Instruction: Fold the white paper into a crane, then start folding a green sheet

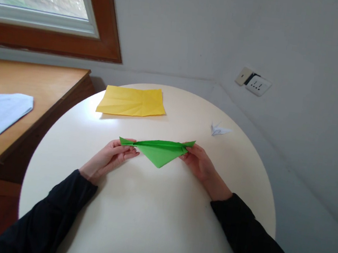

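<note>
A folded sheet of green paper (160, 152) is stretched between my two hands above the round white table. Its middle hangs as a triangle with the point toward me, and a narrow pointed tip sticks out at each end. My left hand (113, 155) pinches the left end between thumb and fingers. At the right end, my right hand (200, 163) is closed on the paper near the other tip; some of its fingers are hidden behind the fold.
Creased yellow paper (132, 102) lies at the table's back left. A small white folded paper bird (218, 129) sits at the back right. To the left, a wooden desk (60, 78) holds a pale cloth or paper (0, 116). Walls with a socket (258, 85) stand behind the table (151, 223).
</note>
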Tool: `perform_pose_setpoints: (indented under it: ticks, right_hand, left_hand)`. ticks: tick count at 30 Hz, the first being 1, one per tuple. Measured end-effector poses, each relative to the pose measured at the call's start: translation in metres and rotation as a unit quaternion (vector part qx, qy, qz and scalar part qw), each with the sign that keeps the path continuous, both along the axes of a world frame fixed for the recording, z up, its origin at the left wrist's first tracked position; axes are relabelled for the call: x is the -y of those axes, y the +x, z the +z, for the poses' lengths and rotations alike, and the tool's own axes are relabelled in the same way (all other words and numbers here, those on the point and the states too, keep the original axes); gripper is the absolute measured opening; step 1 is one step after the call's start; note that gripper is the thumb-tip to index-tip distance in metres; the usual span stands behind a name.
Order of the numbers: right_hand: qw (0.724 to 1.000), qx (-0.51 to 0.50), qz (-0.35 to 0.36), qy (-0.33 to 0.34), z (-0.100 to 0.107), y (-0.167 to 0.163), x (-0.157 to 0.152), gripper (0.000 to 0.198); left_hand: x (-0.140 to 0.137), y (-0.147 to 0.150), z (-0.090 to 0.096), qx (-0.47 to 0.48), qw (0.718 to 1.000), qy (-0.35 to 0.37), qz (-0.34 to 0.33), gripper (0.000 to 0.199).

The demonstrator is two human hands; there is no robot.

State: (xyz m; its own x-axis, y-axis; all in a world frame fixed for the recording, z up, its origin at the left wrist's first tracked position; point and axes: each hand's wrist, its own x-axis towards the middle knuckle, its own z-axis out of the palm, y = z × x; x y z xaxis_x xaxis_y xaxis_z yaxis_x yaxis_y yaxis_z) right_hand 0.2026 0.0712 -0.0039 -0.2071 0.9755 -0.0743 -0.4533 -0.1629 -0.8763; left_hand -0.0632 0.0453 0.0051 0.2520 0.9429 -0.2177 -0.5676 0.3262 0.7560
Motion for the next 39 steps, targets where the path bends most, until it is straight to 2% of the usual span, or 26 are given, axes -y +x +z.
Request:
perform_pose_setpoints:
  ticks: [5,9,14,22,27,29,32,39]
  right_hand:
    - [1.0,-0.018,-0.02,-0.006,-0.003,0.0,-0.001,0.02]
    - [1.0,0.006,-0.028,0.009,-0.004,0.001,-0.001,0.029]
    - [0.998,0.042,-0.023,0.028,-0.003,0.001,0.0,0.026]
    - [0.986,0.105,-0.122,0.034,-0.008,-0.003,-0.002,0.027]
    - [0.971,0.123,-0.184,0.089,-0.008,-0.003,-0.002,0.054]
    - [0.967,0.133,-0.186,0.117,-0.007,-0.004,-0.001,0.051]
    - [0.962,0.156,-0.178,0.137,-0.009,-0.006,0.0,0.035]
    - [0.959,0.183,-0.186,0.111,-0.014,-0.005,-0.002,0.027]
  left_hand:
    - [-0.004,0.002,0.002,0.015,0.999,-0.03,0.026,0.003]
    - [-0.006,0.004,0.003,0.013,0.997,-0.051,0.05,0.018]
    - [-0.007,0.004,0.001,-0.011,0.997,-0.045,0.056,0.023]
    - [-0.006,0.002,-0.004,-0.044,0.998,-0.023,0.027,0.013]
    - [-0.006,0.002,-0.006,-0.054,0.998,-0.016,0.028,0.015]
    - [-0.007,0.002,-0.007,-0.057,0.998,-0.014,0.03,0.016]
    - [-0.007,0.002,-0.008,-0.065,0.997,-0.01,0.031,0.018]
    - [-0.006,0.004,-0.008,-0.091,0.995,0.005,0.028,0.024]
